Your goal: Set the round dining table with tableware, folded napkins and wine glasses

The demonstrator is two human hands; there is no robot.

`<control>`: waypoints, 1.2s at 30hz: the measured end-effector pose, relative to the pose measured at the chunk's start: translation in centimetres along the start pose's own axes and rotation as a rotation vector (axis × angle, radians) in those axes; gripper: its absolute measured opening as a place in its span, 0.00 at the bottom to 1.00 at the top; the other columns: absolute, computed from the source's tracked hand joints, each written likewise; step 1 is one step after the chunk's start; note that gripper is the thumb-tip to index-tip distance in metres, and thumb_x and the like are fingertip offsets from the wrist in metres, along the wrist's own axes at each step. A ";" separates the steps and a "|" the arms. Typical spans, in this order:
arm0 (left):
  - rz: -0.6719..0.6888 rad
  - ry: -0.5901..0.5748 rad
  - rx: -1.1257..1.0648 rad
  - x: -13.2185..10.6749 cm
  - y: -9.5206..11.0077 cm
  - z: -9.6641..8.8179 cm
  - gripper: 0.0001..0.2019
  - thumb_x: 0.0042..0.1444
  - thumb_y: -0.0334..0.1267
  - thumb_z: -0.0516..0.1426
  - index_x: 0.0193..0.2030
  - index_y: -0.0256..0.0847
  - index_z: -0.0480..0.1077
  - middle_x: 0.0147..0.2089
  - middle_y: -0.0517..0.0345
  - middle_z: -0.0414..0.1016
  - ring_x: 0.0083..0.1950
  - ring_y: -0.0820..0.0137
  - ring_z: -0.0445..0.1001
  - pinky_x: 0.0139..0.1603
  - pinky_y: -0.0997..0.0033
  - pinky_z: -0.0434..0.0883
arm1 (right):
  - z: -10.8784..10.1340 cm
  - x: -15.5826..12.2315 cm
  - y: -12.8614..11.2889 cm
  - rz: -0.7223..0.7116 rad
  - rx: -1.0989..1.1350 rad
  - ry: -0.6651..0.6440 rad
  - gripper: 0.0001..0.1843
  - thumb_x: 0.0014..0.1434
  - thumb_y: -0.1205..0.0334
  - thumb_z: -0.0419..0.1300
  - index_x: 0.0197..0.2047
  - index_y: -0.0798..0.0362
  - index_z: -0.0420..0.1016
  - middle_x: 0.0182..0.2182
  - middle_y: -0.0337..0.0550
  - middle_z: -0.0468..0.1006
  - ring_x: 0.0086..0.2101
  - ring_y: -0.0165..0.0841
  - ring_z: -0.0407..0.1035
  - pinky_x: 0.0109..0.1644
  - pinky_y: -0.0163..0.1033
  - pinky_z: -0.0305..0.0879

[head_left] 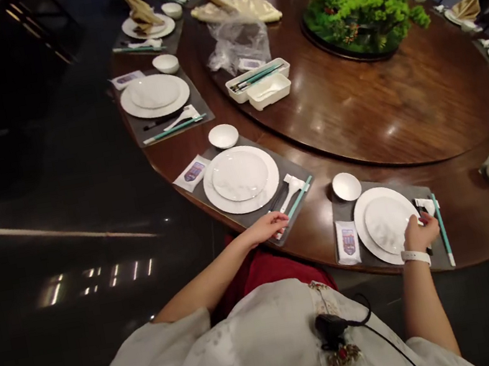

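Observation:
My left hand [267, 228] reaches to the near edge of the middle place setting, fingers loosely stretched out over the lower ends of the teal chopsticks [300, 197]. Close by lie a white spoon [292, 190] and a white plate [239, 174] stacked on a larger one. At the right setting, my right hand [421, 232], with a pale wristband, has its fingers closed at a white spoon [427, 205], hiding its handle. Beside it are stacked plates [388, 224], dark chopsticks partly covered by the hand, and another teal pair [443, 230]. A wrapped packet [346, 242] lies left of those plates.
The round wooden table carries a raised turntable [384, 114] with a green plant centrepiece [360, 8], a white box [259, 79] of chopsticks, a small white tray [270, 91], and a clear plastic bag [242, 38]. Several settings with folded gold napkins [142, 11] line the rim.

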State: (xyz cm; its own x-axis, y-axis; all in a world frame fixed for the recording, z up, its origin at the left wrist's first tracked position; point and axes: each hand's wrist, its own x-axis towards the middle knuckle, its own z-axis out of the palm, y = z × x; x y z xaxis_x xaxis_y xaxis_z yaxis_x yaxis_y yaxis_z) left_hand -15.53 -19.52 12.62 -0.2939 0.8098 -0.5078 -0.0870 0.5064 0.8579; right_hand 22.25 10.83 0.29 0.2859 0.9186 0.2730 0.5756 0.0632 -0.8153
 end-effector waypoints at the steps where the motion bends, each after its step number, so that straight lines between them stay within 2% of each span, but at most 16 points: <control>1: 0.015 0.002 -0.021 0.2 -0.1 -2.2 0.24 0.46 0.52 0.67 0.45 0.39 0.73 0.39 0.56 0.76 0.38 0.70 0.73 0.37 0.72 0.68 | 1.4 -0.9 -2.6 -0.038 0.023 0.004 0.24 0.52 0.57 0.57 0.51 0.58 0.71 0.45 0.55 0.72 0.43 0.44 0.69 0.48 0.49 0.70; 4: 0.006 -0.018 -0.044 0.5 -0.4 -9.0 0.25 0.44 0.57 0.67 0.39 0.38 0.74 0.34 0.57 0.76 0.33 0.72 0.71 0.35 0.73 0.66 | 6.8 -4.7 -11.1 -0.165 0.056 -0.059 0.25 0.54 0.52 0.57 0.51 0.58 0.72 0.46 0.57 0.73 0.39 0.41 0.69 0.45 0.47 0.71; 8: -0.078 -0.086 0.059 0.1 -0.2 -18.7 0.29 0.42 0.67 0.64 0.25 0.38 0.71 0.23 0.59 0.71 0.26 0.72 0.67 0.32 0.72 0.64 | 15.3 -10.2 -22.9 -0.299 0.046 -0.376 0.23 0.55 0.51 0.57 0.48 0.59 0.73 0.45 0.60 0.76 0.40 0.43 0.71 0.47 0.50 0.72; 11: -0.072 -0.069 0.179 -0.3 1.1 -25.3 0.31 0.44 0.70 0.61 0.21 0.39 0.72 0.17 0.60 0.65 0.22 0.72 0.63 0.28 0.72 0.59 | 20.9 -12.4 -29.8 -0.382 -0.004 -0.621 0.23 0.54 0.54 0.60 0.50 0.58 0.74 0.50 0.61 0.77 0.44 0.45 0.74 0.53 0.53 0.71; 13: -0.056 -0.025 0.219 -0.3 2.5 -28.7 0.30 0.44 0.69 0.61 0.24 0.39 0.75 0.15 0.62 0.63 0.20 0.73 0.60 0.26 0.73 0.56 | 23.6 -12.6 -32.9 -0.413 -0.059 -0.696 0.22 0.55 0.56 0.62 0.51 0.57 0.75 0.52 0.61 0.78 0.49 0.48 0.74 0.57 0.54 0.70; 15: -0.041 0.025 0.190 0.1 4.3 -31.3 0.27 0.43 0.64 0.64 0.31 0.38 0.78 0.17 0.63 0.65 0.21 0.73 0.62 0.26 0.73 0.57 | 25.6 -11.9 -35.1 -0.416 -0.096 -0.716 0.21 0.55 0.58 0.63 0.51 0.57 0.76 0.52 0.61 0.79 0.53 0.49 0.73 0.61 0.54 0.67; 18: 0.022 0.072 0.122 1.1 7.8 -34.5 0.26 0.40 0.54 0.68 0.42 0.37 0.78 0.27 0.59 0.75 0.27 0.72 0.70 0.29 0.74 0.63 | 27.9 -10.5 -37.2 -0.402 -0.084 -0.723 0.21 0.54 0.61 0.64 0.51 0.59 0.76 0.52 0.63 0.79 0.56 0.50 0.72 0.64 0.54 0.65; 20: 0.088 0.057 0.117 2.5 11.0 -36.8 0.25 0.44 0.49 0.67 0.48 0.38 0.78 0.36 0.54 0.79 0.33 0.71 0.74 0.33 0.74 0.68 | 29.2 -10.4 -38.4 -0.388 -0.055 -0.716 0.22 0.53 0.62 0.65 0.51 0.61 0.77 0.52 0.65 0.78 0.56 0.52 0.71 0.65 0.55 0.64; 22: 0.169 0.071 0.139 5.2 14.9 -39.7 0.20 0.49 0.43 0.64 0.49 0.38 0.78 0.43 0.51 0.80 0.36 0.71 0.76 0.36 0.73 0.70 | 30.0 -11.5 -39.6 -0.354 -0.010 -0.695 0.22 0.52 0.61 0.65 0.49 0.61 0.77 0.52 0.66 0.78 0.56 0.53 0.72 0.64 0.57 0.65; 24: 0.248 0.172 0.218 9.4 19.4 -43.1 0.15 0.52 0.35 0.60 0.47 0.37 0.78 0.46 0.49 0.80 0.39 0.70 0.77 0.38 0.73 0.72 | 30.0 -13.9 -40.5 -0.279 0.095 -0.689 0.24 0.53 0.54 0.65 0.49 0.60 0.77 0.52 0.66 0.79 0.51 0.52 0.75 0.58 0.58 0.71; 27: 0.339 0.421 0.455 18.3 26.3 -48.1 0.16 0.52 0.25 0.56 0.45 0.35 0.79 0.46 0.47 0.82 0.42 0.67 0.79 0.44 0.70 0.74 | 28.2 -18.9 -41.2 -0.123 0.315 -0.766 0.34 0.53 0.39 0.65 0.54 0.56 0.76 0.47 0.58 0.81 0.39 0.45 0.78 0.45 0.53 0.77; 29: 0.392 0.487 0.539 24.7 30.3 -50.7 0.19 0.53 0.22 0.54 0.49 0.33 0.79 0.49 0.44 0.82 0.46 0.65 0.79 0.51 0.67 0.73 | 26.2 -22.6 -41.3 -0.029 0.348 -0.823 0.35 0.55 0.37 0.65 0.58 0.53 0.75 0.41 0.52 0.83 0.36 0.43 0.79 0.44 0.51 0.77; 32: 0.476 0.469 0.569 32.8 34.4 -52.7 0.22 0.56 0.21 0.53 0.56 0.32 0.78 0.59 0.41 0.78 0.58 0.62 0.75 0.61 0.66 0.67 | 23.2 -28.0 -41.7 0.179 0.318 -0.785 0.31 0.56 0.37 0.67 0.55 0.48 0.78 0.42 0.50 0.83 0.38 0.45 0.80 0.45 0.50 0.78; 34: 0.501 0.430 0.597 36.5 35.8 -52.8 0.21 0.58 0.22 0.53 0.55 0.33 0.78 0.62 0.42 0.76 0.63 0.60 0.72 0.64 0.68 0.64 | 21.6 -31.2 -42.7 0.327 0.300 -0.696 0.31 0.55 0.35 0.67 0.53 0.46 0.79 0.43 0.50 0.83 0.38 0.47 0.80 0.43 0.51 0.79; 36: 0.473 0.383 0.628 39.1 36.4 -52.4 0.18 0.59 0.23 0.55 0.53 0.33 0.79 0.60 0.40 0.77 0.64 0.57 0.72 0.65 0.67 0.63 | 20.6 -33.8 -44.3 0.437 0.286 -0.623 0.31 0.54 0.34 0.67 0.53 0.45 0.79 0.43 0.51 0.83 0.39 0.47 0.80 0.44 0.52 0.79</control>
State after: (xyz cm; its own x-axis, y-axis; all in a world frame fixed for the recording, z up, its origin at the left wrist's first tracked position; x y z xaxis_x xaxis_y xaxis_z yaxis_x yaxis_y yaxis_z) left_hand -80.10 15.02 28.12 -0.4761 0.8781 0.0480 0.6319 0.3036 0.7132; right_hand -28.69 -15.02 16.71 -0.0884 0.9265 -0.3657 0.2687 -0.3313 -0.9045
